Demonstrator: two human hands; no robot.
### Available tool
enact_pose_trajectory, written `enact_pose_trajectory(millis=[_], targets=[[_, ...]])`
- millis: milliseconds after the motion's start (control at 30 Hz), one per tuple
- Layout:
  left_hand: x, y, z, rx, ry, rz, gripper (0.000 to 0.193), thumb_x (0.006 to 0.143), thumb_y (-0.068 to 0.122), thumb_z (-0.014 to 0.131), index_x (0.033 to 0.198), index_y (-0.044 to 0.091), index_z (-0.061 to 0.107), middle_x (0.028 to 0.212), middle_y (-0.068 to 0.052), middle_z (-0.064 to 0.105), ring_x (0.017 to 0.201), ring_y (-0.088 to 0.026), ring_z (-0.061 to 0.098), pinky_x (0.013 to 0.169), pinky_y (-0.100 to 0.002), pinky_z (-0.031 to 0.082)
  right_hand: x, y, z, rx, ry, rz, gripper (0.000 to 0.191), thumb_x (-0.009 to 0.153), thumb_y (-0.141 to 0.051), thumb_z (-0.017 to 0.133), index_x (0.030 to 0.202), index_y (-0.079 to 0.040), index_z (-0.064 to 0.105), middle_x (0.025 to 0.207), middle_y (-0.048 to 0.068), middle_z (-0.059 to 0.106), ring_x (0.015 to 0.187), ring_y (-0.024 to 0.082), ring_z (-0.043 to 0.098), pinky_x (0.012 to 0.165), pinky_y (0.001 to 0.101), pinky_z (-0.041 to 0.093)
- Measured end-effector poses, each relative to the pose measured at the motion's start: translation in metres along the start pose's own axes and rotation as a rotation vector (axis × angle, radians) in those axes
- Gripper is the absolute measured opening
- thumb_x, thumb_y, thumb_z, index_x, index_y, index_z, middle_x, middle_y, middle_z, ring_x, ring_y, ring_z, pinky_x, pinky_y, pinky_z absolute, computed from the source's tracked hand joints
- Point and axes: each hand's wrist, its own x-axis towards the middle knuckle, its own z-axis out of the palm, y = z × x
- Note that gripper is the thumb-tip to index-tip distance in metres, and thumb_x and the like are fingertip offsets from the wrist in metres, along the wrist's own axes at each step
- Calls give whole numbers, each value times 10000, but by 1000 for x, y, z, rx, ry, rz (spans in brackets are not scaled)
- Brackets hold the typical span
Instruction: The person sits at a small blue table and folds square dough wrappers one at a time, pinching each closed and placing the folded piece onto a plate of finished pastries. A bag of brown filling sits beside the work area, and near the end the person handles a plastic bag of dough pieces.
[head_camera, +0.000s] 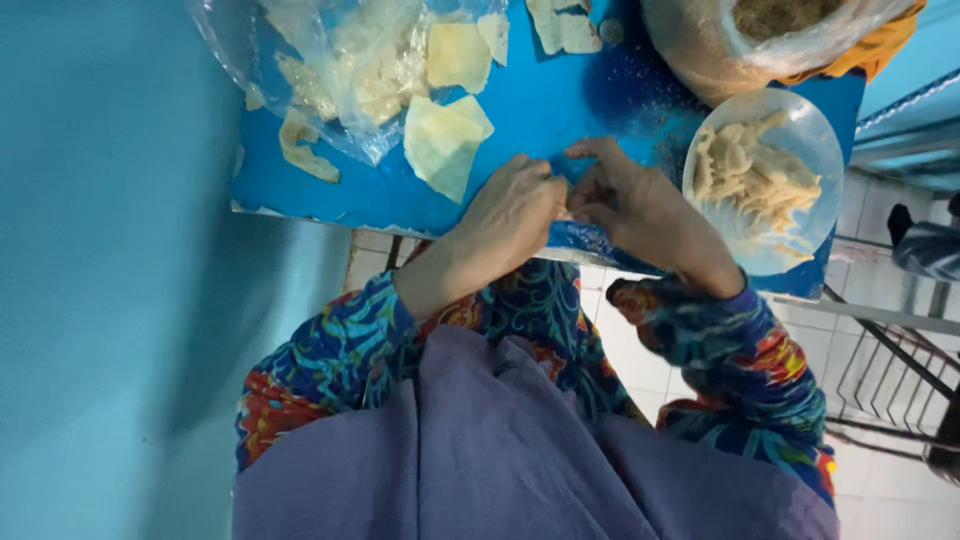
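1. Head view: a clear bag of pale wrappers lies at the upper left of the blue table; loose wrappers sit beside it.
2. Upper right: a plastic-lined bowl; below it, a round plate of folded dumplings.
3. Centre: left hand and right hand meet, each grip pressed together, pinching a small, mostly hidden dumpling at the table's near edge.

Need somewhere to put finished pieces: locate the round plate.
In the head view, the round plate sits on the blue table, just beyond the right hand.
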Motion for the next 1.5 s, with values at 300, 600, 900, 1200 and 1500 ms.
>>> enact_pose_trajectory(millis=[300, 600, 900, 1200, 1500], targets=[[-7, -7, -2, -13, 47, 6, 120, 916, 156, 752, 916, 59, 683, 875, -85, 687, 856, -289, 651, 744, -423, 535, -18, 6, 21, -162, 190, -155, 514, 930, 65, 635, 1395, -10, 429, 1042, 162, 713, 963, 354, 711, 766, 410, 552], [-22, 5, 1, 454, -37, 146, 192, 869, 55, 691, 1049, -4, 654, 941, -106, 605, 954, -239, 578, 835, -341, 521, -25, 15, 42, -481, 349, -321, 508, 894, 40, 667, 1358, 30, 461, 1005, 213, 664, 935, 395, 673, 808, 453, 549], [-44, 40, -6, 773, -63, 160, 362, 895, 170, 669, 1183, -50, 678, 1200, -141, 645, 1190, -242, 559, 1039, -398, 467, -42, 21, 58, -653, 426, -339, 530, 848, 88, 643, 1349, 23, 483, 1181, 230, 715, 1048, 376, 718, 870, 432, 582], [-11, 3, -9, 500, 167, -71, 657, 924, 451, 632, 1409, 10, 593, 1347, -136, 557, 1193, -306, 499, 965, -535, 382, -22, 9, 33, -748, 363, -278, 919, 701, -310, 743, 1480, 37, 401, 1440, 263, 622, 1385, 422, 501, 1141, 515, 361], [-38, -46, -66, 738, 216, -114, 124, 1022, 143, 659, 1139, 103, 643, 1258, -102, 608, 1223, -304, 536, 1018, -468, 416, 7, -29, -18, -798, 376, -310, 571, 955, 35, 687, 1471, 6, 443, 1134, 268, 649, 1085, 450, 599, 974, 535, 463]])
